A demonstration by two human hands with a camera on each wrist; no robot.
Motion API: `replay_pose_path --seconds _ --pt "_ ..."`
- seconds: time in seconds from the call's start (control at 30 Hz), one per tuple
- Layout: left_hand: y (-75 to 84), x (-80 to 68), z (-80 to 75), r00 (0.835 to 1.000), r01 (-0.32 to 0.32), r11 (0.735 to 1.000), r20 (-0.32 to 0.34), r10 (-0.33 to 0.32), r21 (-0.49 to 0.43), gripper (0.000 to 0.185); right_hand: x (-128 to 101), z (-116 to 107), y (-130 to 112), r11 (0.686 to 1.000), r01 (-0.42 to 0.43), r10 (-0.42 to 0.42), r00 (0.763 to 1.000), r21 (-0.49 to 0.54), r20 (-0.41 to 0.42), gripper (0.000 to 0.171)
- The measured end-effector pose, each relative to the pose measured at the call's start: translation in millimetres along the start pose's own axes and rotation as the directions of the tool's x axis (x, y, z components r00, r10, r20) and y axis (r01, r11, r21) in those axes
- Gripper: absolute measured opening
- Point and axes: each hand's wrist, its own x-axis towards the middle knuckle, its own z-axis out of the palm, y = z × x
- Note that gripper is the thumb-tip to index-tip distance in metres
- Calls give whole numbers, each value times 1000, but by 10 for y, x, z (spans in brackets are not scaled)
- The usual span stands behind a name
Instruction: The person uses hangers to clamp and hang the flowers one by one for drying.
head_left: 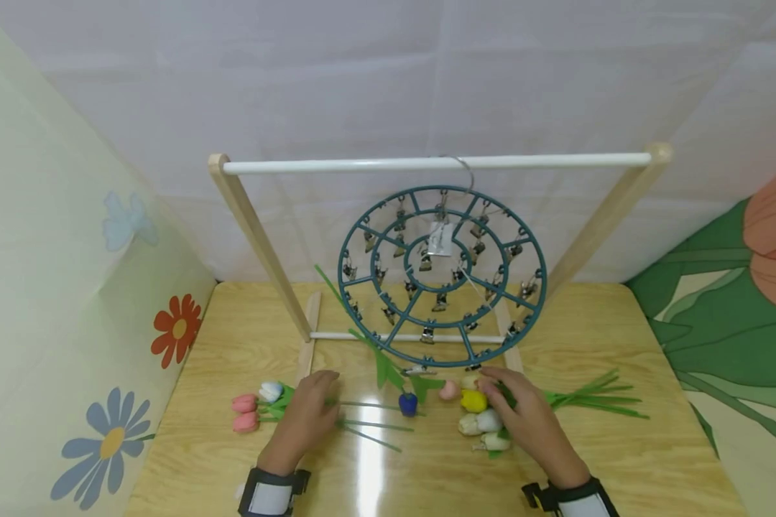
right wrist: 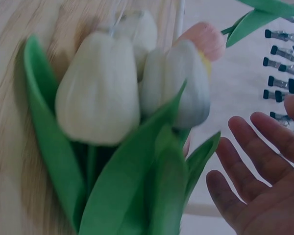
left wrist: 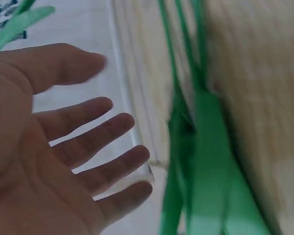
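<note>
My left hand (head_left: 307,413) is over the green stems and leaves of a bunch of artificial tulips; in the left wrist view its fingers are spread beside the leaves (left wrist: 206,156), holding nothing. Pink tulips (head_left: 244,422) and a pale blue-white tulip (head_left: 271,391) head that bunch. My right hand (head_left: 520,406) is beside a second bunch, with a yellow tulip (head_left: 473,401) and several whitish tulips (right wrist: 98,93). Its fingers are apart and grip nothing. Between the hands are a dark blue tulip (head_left: 408,403) and a pink tulip (head_left: 449,390), flower heads downward below the hanger.
A round dark-green clip hanger (head_left: 442,327) with many metal clips hangs from the white bar (head_left: 362,165) of a wooden rack (head_left: 259,240). Long green stems (head_left: 598,396) of the right bunch reach rightward across the wooden table (head_left: 621,474). Flower-printed cloths stand at both sides.
</note>
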Motion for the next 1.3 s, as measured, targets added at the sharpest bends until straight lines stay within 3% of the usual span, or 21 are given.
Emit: replay_pose_path --seconds 0.1,0.2,0.3,0.43,0.57,0.8,1.07,1.3 --pt "-80 -56 26 997 -52 990 -41 58 132 36 -9 -20 44 1000 -8 8 1000 1 -6 32" --pt "-138 -88 66 988 -92 961 -98 121 261 24 -16 -29 63 1000 -10 10 1000 4 -13 31" --pt "-183 -108 103 980 -89 929 -136 146 359 21 -26 -23 71 1000 -4 4 1000 0 -15 29" --pt "-212 -109 124 982 -65 898 -132 135 435 22 -47 -14 86 1000 -2 2 1000 -3 -19 27" --pt "-243 -94 125 983 -80 887 -110 145 455 19 -72 8 112 1000 2 -2 999 -7 -32 26" --pt "-260 -75 87 966 -148 862 -116 231 485 22 -106 21 141 1000 1 -1 999 1 -52 27" --pt "-209 -63 14 950 -230 876 -100 297 424 33 -104 3 83 1000 8 -8 998 9 -67 27" --pt "-119 -40 -24 913 -309 860 -126 388 406 40 -115 6 -15 997 75 -79 989 -38 -129 29"
